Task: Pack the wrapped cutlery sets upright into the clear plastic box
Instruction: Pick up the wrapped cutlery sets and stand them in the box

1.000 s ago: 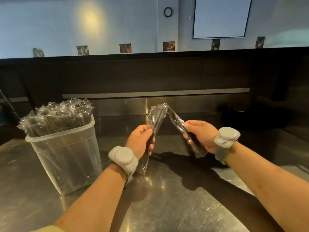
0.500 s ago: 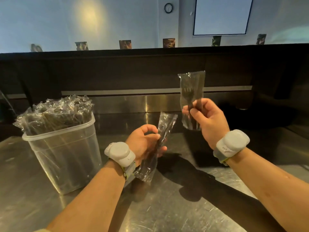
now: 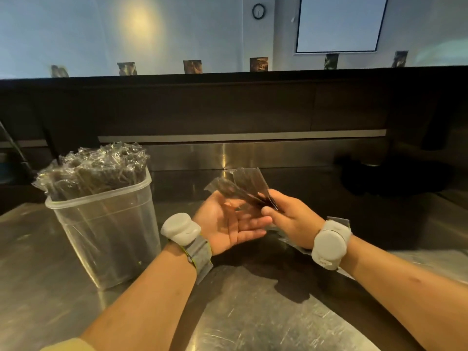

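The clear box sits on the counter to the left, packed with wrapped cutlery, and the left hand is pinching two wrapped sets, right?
Not quite. The head view shows the right hand pinching the two wrapped sets; the left hand lies open beneath them. The clear box is as you say.

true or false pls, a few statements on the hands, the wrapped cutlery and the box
1. The right hand pinches wrapped cutlery sets. True.
2. The left hand is clenched in a fist. False: it is open, palm up, beside the right hand.
3. The clear plastic box is empty. False: packed sets stand in it, their tops above its rim.
4. The box stands on the steel counter. True.
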{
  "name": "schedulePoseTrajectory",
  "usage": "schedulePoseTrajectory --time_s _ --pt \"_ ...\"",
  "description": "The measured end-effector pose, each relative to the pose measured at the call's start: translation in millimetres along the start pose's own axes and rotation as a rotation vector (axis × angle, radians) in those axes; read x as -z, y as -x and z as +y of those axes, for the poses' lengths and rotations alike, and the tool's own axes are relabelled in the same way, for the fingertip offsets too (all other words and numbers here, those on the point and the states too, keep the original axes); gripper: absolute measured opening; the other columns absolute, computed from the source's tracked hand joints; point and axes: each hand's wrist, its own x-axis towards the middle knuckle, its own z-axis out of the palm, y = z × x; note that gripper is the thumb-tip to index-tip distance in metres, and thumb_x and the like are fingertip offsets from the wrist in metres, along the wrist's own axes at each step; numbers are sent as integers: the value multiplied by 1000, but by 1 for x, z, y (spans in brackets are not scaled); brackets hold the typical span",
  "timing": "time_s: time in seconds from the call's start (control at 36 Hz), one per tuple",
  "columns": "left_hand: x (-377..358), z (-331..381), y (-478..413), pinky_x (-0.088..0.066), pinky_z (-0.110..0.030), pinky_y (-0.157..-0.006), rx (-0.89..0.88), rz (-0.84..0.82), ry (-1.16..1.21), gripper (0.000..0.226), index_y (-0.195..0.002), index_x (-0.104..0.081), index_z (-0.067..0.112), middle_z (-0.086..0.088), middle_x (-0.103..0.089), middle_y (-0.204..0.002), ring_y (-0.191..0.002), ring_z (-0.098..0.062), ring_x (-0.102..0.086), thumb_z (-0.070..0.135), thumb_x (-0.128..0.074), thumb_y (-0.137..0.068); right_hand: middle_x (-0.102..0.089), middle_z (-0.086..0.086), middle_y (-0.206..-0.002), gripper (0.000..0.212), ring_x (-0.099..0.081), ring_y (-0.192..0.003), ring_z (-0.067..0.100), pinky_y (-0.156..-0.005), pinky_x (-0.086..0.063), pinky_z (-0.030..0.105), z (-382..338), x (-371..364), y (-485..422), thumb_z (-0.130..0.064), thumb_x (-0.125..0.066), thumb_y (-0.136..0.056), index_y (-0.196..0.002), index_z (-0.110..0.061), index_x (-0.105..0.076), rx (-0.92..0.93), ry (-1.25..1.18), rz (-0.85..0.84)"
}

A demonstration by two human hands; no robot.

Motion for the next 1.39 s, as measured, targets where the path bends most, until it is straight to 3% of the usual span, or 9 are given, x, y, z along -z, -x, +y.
schedulePoseTrajectory --time_s 0.19,0.33,0.53,0.69,0.89,1.03,1.11,1.19,1.39 --pt "-9 -4 2 -32 -22 -47 -300 465 -530 75 -85 -68 17 0 -64 -61 -49 -8 -44 68 -14 -90 -63 -6 -102 17 -58 -90 2 -83 -48 19 -9 -4 -4 -30 -43 -99 -111 -24 -54 -182 41 -58" --pt "-8 -5 0 -50 -28 -71 -493 530 -566 49 -107 -59 25 0 -64 -96 -87 -14 -60 56 -24 -96 -64 -1 -99 21 -61 -91 12 -89 -50 31 -15 -6 -6 -30 -42 -99 -108 -18 -57 -258 -21 -31" --pt "-8 1 1 -51 -27 -67 -517 424 -343 18 -86 -64 20 -1 -70 -82 -73 -13 -65 22 -50 -97 -69 5 -103 30 -67 -91 13 -83 -54 25 -31 -5 -4 -33 -45 -96 -109 -13 -63 -359 -456 -102" --pt "-15 26 19 -54 -28 -73 -439 247 -364 31 -118 -57 0 -12 -64 -103 -83 -18 -62 20 -42 -100 -70 16 -102 53 -70 -87 26 -77 -58 38 -30 18 -11 -43 -35 -88 -100 -8 -74 -507 -1156 -327" --pt "-35 56 57 -56 -28 -74 -441 45 -537 23 -103 -62 15 -2 -67 -88 -71 -13 -64 15 -39 -101 -63 5 -98 29 -63 -97 20 -93 -49 41 -46 1 -27 -18 -54 -93 -120 -6 -55 -116 -1261 -589" --pt "-36 88 87 -47 -37 -97 -910 744 -1509 44 -135 -50 22 5 -67 -109 -108 -15 -60 26 -56 -92 -57 9 -80 22 -66 -89 24 -83 -55 39 -59 4 -40 -23 -75 -77 -92 -13 -63 -153 -1203 -362" --pt "-23 104 104 -33 -53 -103 -506 1260 -2093 58 -137 -44 31 -1 -57 -129 -126 -29 -44 58 -48 -86 -67 6 -89 11 -68 -95 25 -85 -54 43 -61 -1 -46 -21 -57 -86 -95 -16 -61 -226 -1117 -57" --pt "1 104 107 -31 -63 -101 85 1351 -2078 72 -122 -56 29 -7 -60 -120 -118 -37 -50 80 -38 -75 -69 0 -90 15 -64 -95 20 -91 -49 45 -64 -13 -52 -17 -50 -94 -95 -20 -65 -269 -1032 88" --pt "22 120 135 -45 -28 -74 -217 1007 -1982 37 -108 -60 46 12 -60 -101 -85 -14 -55 66 -54 -78 -71 0 -82 13 -69 -77 15 -65 -52 30 -91 -35 -64 -19 -51 -94 -93 -19 -64 -205 -1110 142"
